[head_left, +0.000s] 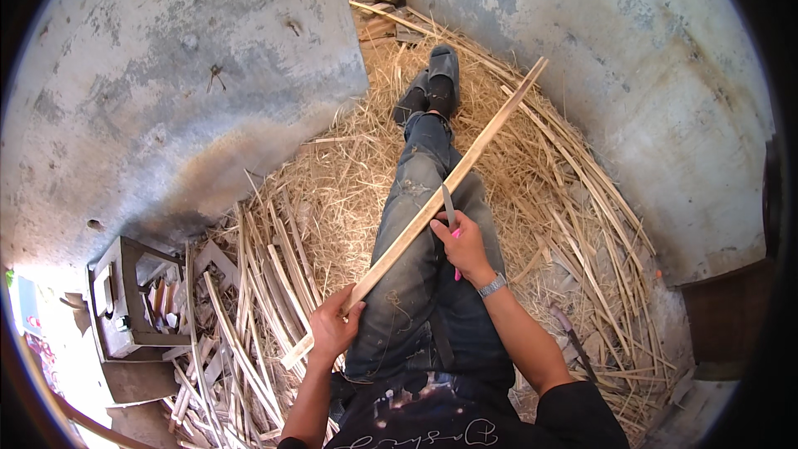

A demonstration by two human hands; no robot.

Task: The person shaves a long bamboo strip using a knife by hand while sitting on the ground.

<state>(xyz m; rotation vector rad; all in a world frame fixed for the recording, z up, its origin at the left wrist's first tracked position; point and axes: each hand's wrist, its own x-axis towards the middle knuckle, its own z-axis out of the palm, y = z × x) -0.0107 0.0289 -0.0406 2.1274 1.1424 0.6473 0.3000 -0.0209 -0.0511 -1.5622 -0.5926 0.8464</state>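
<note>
A long pale strip of split bamboo or wood [407,237] lies slantwise across my thighs, its far end out beyond my right knee. Near its lower end my left hand [334,324] is closed round it. My right hand [465,247] grips a knife [449,199] by its pink handle, which shows partly below the fingers. The grey blade points away from me and meets the strip's edge around its middle. Fingertips of the right hand also come up against the strip. My legs in dark worn trousers are stretched out, with dark slippers [444,66] crossed at the far end.
Pale shavings [349,166] cover the floor around my legs. Long thin strips [598,191] lie along the right wall, and more strips [287,274] are heaped at left. A wooden frame [125,299] stands far left. Beside my right elbow lies a dark curved tool [573,337].
</note>
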